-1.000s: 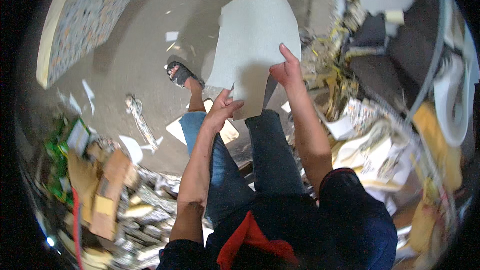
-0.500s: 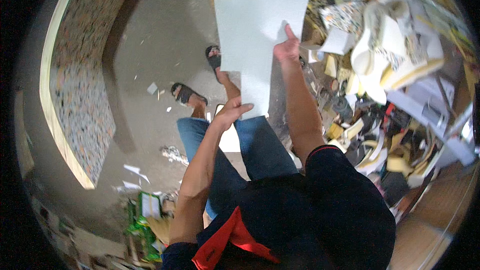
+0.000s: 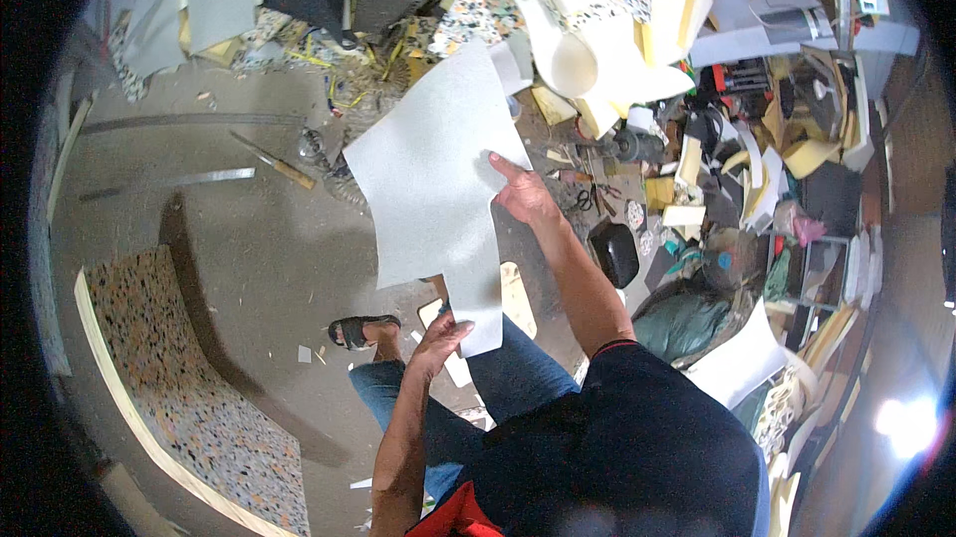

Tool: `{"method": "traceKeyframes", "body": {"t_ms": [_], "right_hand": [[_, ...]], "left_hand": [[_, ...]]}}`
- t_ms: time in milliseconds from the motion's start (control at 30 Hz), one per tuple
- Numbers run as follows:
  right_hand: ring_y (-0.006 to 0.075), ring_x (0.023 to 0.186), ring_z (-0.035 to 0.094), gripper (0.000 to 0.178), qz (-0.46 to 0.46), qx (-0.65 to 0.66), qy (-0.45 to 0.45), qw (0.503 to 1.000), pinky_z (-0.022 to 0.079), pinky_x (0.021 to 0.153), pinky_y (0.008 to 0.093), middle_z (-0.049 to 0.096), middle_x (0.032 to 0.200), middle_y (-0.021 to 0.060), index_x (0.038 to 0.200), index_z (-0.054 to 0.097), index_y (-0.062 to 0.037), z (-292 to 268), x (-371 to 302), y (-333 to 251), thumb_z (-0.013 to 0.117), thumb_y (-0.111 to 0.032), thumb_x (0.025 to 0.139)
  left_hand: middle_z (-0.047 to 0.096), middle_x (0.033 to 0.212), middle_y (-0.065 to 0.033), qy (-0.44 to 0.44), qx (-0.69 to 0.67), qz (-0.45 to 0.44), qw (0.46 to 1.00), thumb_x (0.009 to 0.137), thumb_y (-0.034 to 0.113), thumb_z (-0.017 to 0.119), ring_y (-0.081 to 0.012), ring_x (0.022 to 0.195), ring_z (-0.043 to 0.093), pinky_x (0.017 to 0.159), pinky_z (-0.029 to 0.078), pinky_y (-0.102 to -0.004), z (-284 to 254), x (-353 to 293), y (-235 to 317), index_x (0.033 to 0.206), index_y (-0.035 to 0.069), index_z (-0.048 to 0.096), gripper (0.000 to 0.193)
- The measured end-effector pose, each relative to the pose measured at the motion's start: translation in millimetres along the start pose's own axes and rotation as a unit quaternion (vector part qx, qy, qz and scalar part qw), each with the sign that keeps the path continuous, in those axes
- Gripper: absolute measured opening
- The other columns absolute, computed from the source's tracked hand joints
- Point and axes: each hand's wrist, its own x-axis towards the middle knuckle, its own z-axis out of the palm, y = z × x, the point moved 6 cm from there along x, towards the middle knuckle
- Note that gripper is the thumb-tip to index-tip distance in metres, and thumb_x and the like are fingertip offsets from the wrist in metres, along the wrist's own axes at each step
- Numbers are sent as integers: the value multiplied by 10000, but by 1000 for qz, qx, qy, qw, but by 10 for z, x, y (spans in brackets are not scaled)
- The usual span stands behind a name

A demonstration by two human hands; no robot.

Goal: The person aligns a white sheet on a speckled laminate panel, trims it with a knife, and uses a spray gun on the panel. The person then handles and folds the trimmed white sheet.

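Observation:
I hold a pale grey-white sheet (image 3: 433,183), cut with a wide top and a narrow lower tongue, in front of my legs. My left hand (image 3: 438,340) grips the tongue near its bottom end, thumb lying on top. At the right edge, higher up, my right hand (image 3: 526,195) has its thumb on the face of the sheet and its fingers behind. The sheet bows slightly and hangs above the floor. Its underside is hidden.
A speckled foam board (image 3: 199,388) with a pale edge is at the left. On the floor lie a wooden-handled knife (image 3: 284,168) and a metal strip (image 3: 219,176). Foam offcuts (image 3: 588,64) pile up at the back right, with scissors (image 3: 585,200) nearer me.
The view has swung to the right, showing more of the far clutter. The sheet sits lower in view and tilts differently. Both hands keep their hold on it.

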Motion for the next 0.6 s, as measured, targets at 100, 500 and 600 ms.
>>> {"method": "traceKeyframes", "body": {"t_ms": [100,500,600], "right_hand": [[147,697,595,531,46,-236,98,966,485,583,322,655,930,43,1277,563,-21,-407,-146,-268,689,-396,923],[111,599,603,520,80,-265,31,960,507,546,240,708,987,120,1223,636,23,-1240,-191,-1710,734,-368,894],[118,539,599,522,54,-285,131,948,495,485,252,696,878,90,1289,595,-40,-1836,-157,-2471,746,-336,885]], "left_hand": [[670,1086,-7,-19,-34,41,998,925,248,701,-111,882,610,742,512,-295,42,132,37,1277,79,595,405],[599,1275,-92,339,-62,106,933,915,371,698,-219,1111,581,893,494,-387,-611,888,1411,1386,94,472,591],[621,1230,-79,338,-4,138,931,931,411,672,-206,1024,607,845,504,-378,-386,1157,1955,1356,86,496,564]]}}
